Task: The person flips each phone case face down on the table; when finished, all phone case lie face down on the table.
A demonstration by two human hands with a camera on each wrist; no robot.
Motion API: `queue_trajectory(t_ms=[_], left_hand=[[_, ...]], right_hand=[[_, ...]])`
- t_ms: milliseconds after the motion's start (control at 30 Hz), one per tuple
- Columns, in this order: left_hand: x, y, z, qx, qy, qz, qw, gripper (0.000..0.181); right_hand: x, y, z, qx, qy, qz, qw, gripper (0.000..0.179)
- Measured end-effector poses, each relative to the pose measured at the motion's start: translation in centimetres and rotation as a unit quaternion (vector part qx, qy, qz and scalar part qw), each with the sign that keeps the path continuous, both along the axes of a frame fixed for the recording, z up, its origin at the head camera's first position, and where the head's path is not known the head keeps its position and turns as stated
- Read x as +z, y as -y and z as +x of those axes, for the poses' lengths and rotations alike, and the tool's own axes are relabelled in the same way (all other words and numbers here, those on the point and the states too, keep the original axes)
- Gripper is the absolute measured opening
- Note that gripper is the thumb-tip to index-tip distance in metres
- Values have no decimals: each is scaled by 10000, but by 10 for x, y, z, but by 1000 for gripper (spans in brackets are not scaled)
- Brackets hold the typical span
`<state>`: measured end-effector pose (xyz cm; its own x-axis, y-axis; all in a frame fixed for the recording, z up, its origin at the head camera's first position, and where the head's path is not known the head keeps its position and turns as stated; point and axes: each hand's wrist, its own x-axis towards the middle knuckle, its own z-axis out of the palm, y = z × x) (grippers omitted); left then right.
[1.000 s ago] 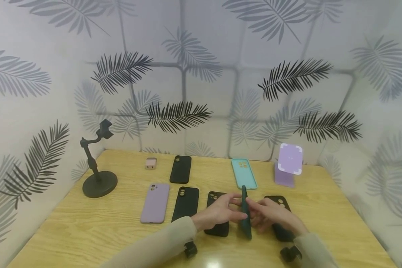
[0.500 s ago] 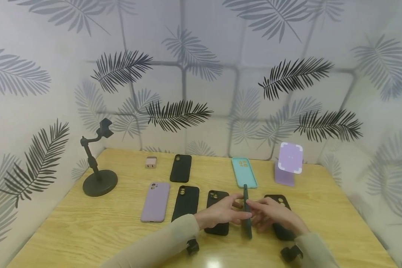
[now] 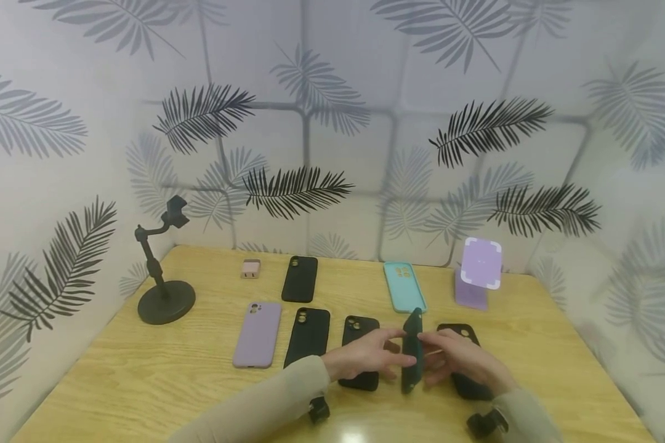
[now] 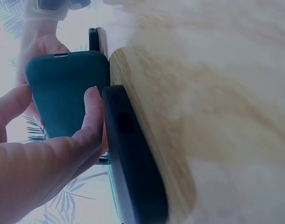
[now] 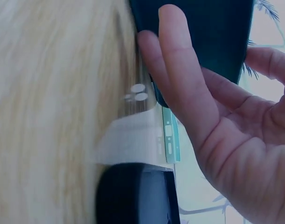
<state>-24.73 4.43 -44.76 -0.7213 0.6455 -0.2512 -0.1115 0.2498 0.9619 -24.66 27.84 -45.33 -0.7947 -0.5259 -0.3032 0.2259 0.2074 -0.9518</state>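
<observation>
A dark green phone case stands tilted on its long side between the hands, just over the table. My left hand grips it from the left; in the left wrist view, one digit lies on the flat face of the green case and another meets its edge. From the right, my right hand holds the same case, fingers along one face and thumb at the opposite edge of the green case in the right wrist view. Below the left hand lies a black phone case; another black phone case is under the right.
Left of the hands lie a black case and a lilac case. Farther back are another black case, a pink charger plug and a turquoise case. A black stand and a purple phone stand flank them.
The green case has turned from nearly edge-on, so more of its face shows, and it has shifted slightly right. Both hands keep hold of it, their fingers slightly moved.
</observation>
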Motion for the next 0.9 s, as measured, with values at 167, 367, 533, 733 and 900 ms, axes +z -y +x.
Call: queue_trajectory(t_ms=[167, 367, 533, 733, 900], left_hand=[[-1, 4, 0, -53, -116, -80, 9999, 62], [0, 8, 1, -99, -291, -268, 9992, 56], [0, 9, 1, -80, -320, -365, 9988, 54], [1, 9, 2, -122, -311, -415, 9986, 54], [2, 9, 1, -94, -271, -439, 9986, 54]], right_hand=[[-1, -9, -1, -61, 7, -106, 9999, 44], [-3, -19, -1, -249, -494, 618, 9966, 45], [-2, -16, 4, -528, -751, 1206, 9884, 41], [0, -11, 6, -755, -1028, 1749, 9763, 34], [0, -9, 7, -850, -1151, 2056, 9681, 31]])
